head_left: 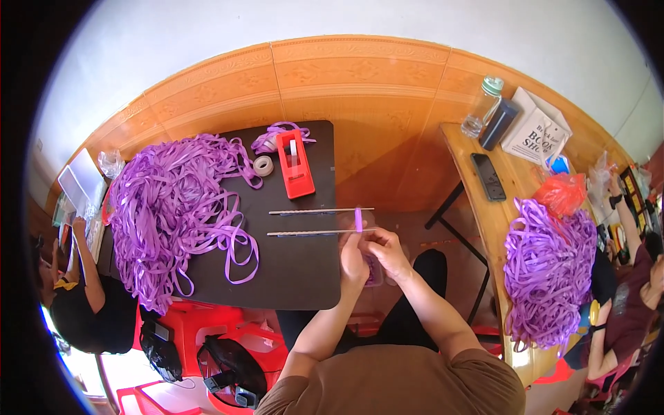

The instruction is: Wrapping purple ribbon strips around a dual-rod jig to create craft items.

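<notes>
Two thin metal rods (pixel 311 234) lie side by side on the dark table and stick out past its right edge. A short band of purple ribbon (pixel 358 219) spans both rods near their free ends. My left hand (pixel 353 260) is closed, its fingertips pinching the ribbon at the nearer rod. Beside it, almost touching, my right hand (pixel 389 253) is closed with thumb and fingers together at the tip of that rod. What the right fingers hold, if anything, is too small to make out. Below my hands, a clear container (pixel 374 272) with purple bits is partly hidden.
A large heap of purple ribbon (pixel 173 200) covers the left of the dark table (pixel 297 277). Behind the rods are a red tape dispenser (pixel 296 173) and a tape roll (pixel 263 166). The wooden table (pixel 477 221) at right carries a phone (pixel 488 177), bottles and more ribbon (pixel 550 277). People sit at both sides.
</notes>
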Available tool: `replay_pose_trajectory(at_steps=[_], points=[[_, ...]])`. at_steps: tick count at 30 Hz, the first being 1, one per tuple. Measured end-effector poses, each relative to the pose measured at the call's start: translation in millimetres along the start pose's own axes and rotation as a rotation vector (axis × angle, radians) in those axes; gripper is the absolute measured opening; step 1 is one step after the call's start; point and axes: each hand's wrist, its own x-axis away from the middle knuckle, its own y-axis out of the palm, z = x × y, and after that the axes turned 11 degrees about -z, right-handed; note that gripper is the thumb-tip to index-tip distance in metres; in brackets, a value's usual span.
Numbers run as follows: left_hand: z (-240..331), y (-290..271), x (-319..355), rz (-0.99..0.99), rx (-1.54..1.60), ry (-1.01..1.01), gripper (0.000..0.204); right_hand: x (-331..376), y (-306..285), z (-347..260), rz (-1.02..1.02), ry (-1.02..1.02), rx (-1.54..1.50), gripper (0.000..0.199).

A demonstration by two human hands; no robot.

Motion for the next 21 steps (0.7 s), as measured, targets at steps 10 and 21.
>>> replay_pose_trajectory(at_steps=[10, 21], points=[[8.1, 8.5, 7.1, 0.0, -0.035, -0.042, 0.028, 0.5, 17.7, 8.1, 0.136, 0.01, -0.082, 0.01], [17.9, 39.5, 36.9, 0.084, -0.126, 0.031, 0.026, 4.7, 19.6, -5.1, 0.12, 0.088, -0.269, 0.011]])
